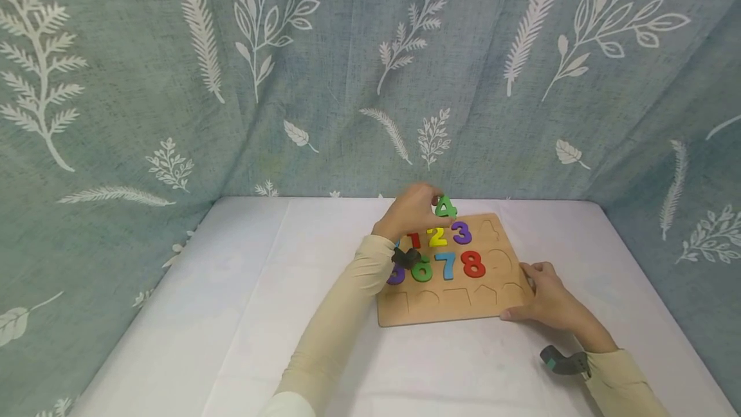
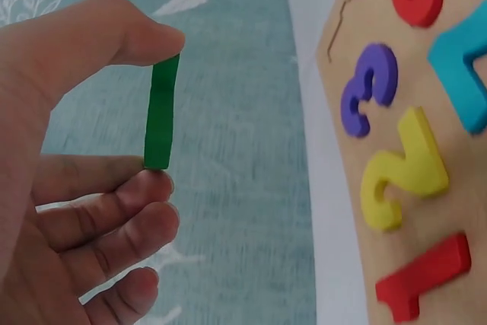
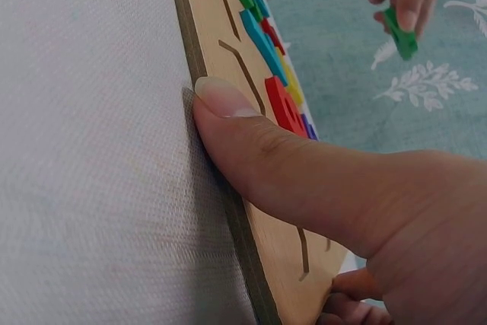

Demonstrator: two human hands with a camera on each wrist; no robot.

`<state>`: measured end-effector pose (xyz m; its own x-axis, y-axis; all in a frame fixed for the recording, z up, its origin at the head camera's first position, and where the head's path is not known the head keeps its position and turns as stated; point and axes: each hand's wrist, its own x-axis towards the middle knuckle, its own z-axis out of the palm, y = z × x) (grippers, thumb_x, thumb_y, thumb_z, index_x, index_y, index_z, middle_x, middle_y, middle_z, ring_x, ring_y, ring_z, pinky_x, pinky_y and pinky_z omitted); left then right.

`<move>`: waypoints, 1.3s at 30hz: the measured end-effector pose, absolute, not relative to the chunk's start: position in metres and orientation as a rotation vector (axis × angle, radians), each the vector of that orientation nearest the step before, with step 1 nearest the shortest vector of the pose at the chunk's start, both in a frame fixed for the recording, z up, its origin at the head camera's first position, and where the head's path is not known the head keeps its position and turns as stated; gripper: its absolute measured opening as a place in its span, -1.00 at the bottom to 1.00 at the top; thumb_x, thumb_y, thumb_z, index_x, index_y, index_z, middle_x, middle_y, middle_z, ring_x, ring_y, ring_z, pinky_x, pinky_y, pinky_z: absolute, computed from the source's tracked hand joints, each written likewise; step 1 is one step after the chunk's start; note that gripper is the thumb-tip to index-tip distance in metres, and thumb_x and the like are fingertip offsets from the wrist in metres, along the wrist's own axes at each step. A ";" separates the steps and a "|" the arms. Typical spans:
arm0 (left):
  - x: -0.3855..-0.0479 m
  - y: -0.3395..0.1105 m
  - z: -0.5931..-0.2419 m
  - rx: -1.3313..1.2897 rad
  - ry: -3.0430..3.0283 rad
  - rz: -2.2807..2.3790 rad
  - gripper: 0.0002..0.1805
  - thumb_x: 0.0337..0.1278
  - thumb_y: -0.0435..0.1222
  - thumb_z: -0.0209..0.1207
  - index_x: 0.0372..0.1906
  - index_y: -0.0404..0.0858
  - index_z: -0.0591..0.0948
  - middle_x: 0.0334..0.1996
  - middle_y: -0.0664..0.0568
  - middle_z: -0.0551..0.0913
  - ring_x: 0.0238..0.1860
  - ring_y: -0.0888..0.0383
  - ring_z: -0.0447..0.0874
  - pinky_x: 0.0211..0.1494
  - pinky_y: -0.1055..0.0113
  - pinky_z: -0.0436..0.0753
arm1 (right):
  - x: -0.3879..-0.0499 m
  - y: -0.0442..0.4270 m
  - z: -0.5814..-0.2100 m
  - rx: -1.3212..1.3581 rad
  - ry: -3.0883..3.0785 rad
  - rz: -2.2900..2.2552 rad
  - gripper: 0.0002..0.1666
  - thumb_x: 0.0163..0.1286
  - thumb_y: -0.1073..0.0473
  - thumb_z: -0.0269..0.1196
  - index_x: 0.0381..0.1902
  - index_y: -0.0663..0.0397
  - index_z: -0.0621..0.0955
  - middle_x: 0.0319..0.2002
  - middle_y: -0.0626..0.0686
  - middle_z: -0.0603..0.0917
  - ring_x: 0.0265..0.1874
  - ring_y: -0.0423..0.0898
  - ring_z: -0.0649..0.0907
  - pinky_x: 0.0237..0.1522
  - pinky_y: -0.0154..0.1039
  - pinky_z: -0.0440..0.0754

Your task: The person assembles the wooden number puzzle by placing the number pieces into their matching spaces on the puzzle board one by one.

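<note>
My left hand (image 1: 412,211) pinches a green number 4 (image 1: 445,206) between thumb and fingers, held up over the far edge of a wooden number puzzle board (image 1: 448,301). In the left wrist view the green piece (image 2: 160,116) appears edge-on, apart from the board. With my right hand (image 1: 552,301) I grip the board's near right corner, the thumb (image 3: 266,146) lying over the near edge. A red 1 (image 1: 413,240), yellow 2 (image 1: 437,237), purple 3 (image 1: 461,233), green 6 (image 1: 422,269), blue 7 (image 1: 446,265) and red 8 (image 1: 473,264) sit on the board. My left wrist partly hides the purple 5 (image 1: 396,274).
Outlined shapes show at the board's right side and along its near row. A white cloth (image 1: 243,314) covers the table beneath it. Behind and at both sides hangs a grey-green curtain (image 1: 347,82) with white leaf prints. Each wrist wears a dark device (image 1: 564,361).
</note>
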<state>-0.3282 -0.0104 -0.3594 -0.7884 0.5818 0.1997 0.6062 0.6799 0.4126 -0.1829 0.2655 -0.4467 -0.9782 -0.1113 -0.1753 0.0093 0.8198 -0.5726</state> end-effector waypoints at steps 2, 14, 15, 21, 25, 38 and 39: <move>-0.330 -0.003 -0.361 -1.026 -2.823 -0.715 -0.63 0.10 0.04 0.39 -0.22 -0.19 0.74 -0.20 0.03 0.71 -0.22 0.18 0.60 -0.20 0.40 0.60 | -0.182 0.265 -0.446 -0.071 2.796 -0.875 0.60 -0.14 -0.30 0.67 0.49 0.66 0.12 0.27 0.56 0.20 0.25 0.50 0.41 0.29 0.43 0.46; -0.336 0.038 -0.378 -1.059 -2.823 -0.711 -0.60 0.16 0.05 0.36 -0.15 -0.21 0.73 -0.18 0.05 0.66 -0.25 0.22 0.56 -0.34 0.51 0.55 | -0.182 0.266 -0.449 -0.114 2.811 -0.885 0.55 -0.10 -0.27 0.66 0.47 0.68 0.15 0.23 0.51 0.26 0.15 0.36 0.48 0.20 0.35 0.56; -0.337 0.040 -0.380 -1.053 -2.823 -0.705 -0.58 0.15 0.06 0.36 -0.12 -0.20 0.73 -0.16 0.06 0.66 -0.24 0.23 0.56 -0.35 0.52 0.55 | -0.182 0.266 -0.449 -0.115 2.810 -0.889 0.55 -0.10 -0.27 0.66 0.47 0.68 0.15 0.22 0.51 0.26 0.15 0.35 0.48 0.20 0.35 0.56; -0.343 0.055 -0.391 -1.043 -2.818 -0.718 -0.67 0.14 0.03 0.34 -0.24 -0.16 0.71 -0.19 0.06 0.62 -0.28 0.25 0.54 -0.43 0.55 0.53 | -0.182 0.267 -0.450 -0.105 2.806 -0.895 0.55 -0.10 -0.27 0.66 0.47 0.67 0.15 0.22 0.50 0.25 0.16 0.36 0.47 0.21 0.35 0.55; -0.346 0.063 -0.397 -1.045 -2.842 -0.734 -0.70 0.16 0.01 0.33 -0.30 -0.16 0.68 -0.18 0.06 0.60 -0.30 0.25 0.52 -0.48 0.53 0.51 | -0.183 0.268 -0.449 -0.109 2.814 -0.894 0.54 -0.10 -0.26 0.67 0.47 0.67 0.15 0.21 0.51 0.26 0.15 0.35 0.47 0.19 0.34 0.56; -0.349 0.085 -0.412 -0.984 -2.950 -0.623 -0.62 0.14 0.05 0.36 -0.14 -0.15 0.70 -0.21 0.13 0.59 -0.29 0.26 0.52 -0.38 0.49 0.50 | -0.184 0.269 -0.449 -0.116 2.832 -0.899 0.54 -0.13 -0.26 0.68 0.47 0.64 0.19 0.22 0.50 0.29 0.11 0.29 0.50 0.15 0.29 0.60; -0.349 0.086 -0.413 -0.988 -2.952 -0.615 -0.64 0.14 0.05 0.36 -0.18 -0.14 0.69 -0.24 0.14 0.58 -0.30 0.26 0.51 -0.38 0.49 0.48 | -0.185 0.269 -0.449 -0.119 2.833 -0.904 0.53 -0.13 -0.26 0.68 0.47 0.64 0.19 0.22 0.50 0.29 0.11 0.29 0.50 0.14 0.28 0.60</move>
